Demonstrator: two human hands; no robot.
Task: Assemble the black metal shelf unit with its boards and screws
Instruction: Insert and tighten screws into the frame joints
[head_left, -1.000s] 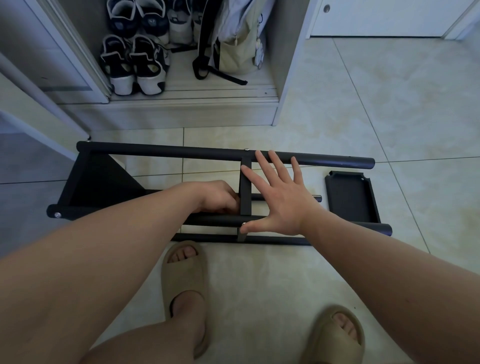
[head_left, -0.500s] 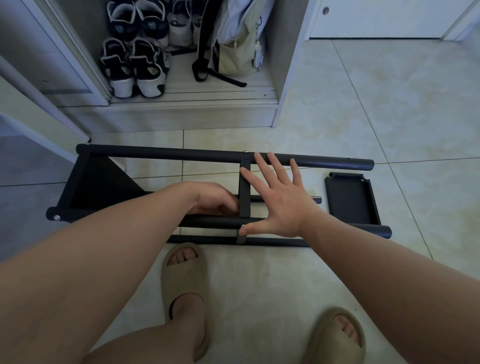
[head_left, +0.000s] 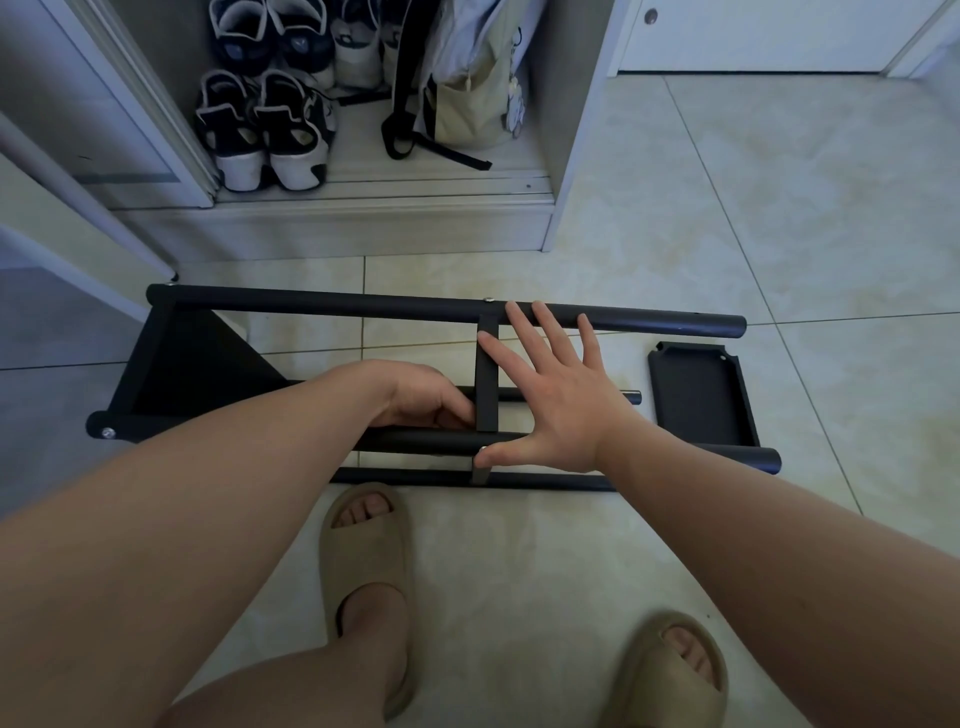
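Right grip (head_left: 558, 400) lies flat and wide open, fingertips on the far tube (head_left: 363, 309), thumb on the near tube (head_left: 415, 441) by the crossbar (head_left: 487, 384). Left grip (head_left: 431, 402) curls beside that crossbar; what it holds I cannot tell. The shelf frame (head_left: 156, 374) lies sideways on the floor (head_left: 779, 208): stiff, probably light, smooth paint likely to slide on tile. Best held by its tubes near the joints.

Dim overall, cool and bluish at the left, warmer and brighter across the floor (head_left: 805, 197) at the far right. Soft, diffuse light from that side, with only faint shadows. Sharp in the middle, softer toward the near edge. Strong wide-angle bowing at the edges, plain in the cupboard (head_left: 576, 130) uprights. Little surface detail in the black frame (head_left: 337, 306).
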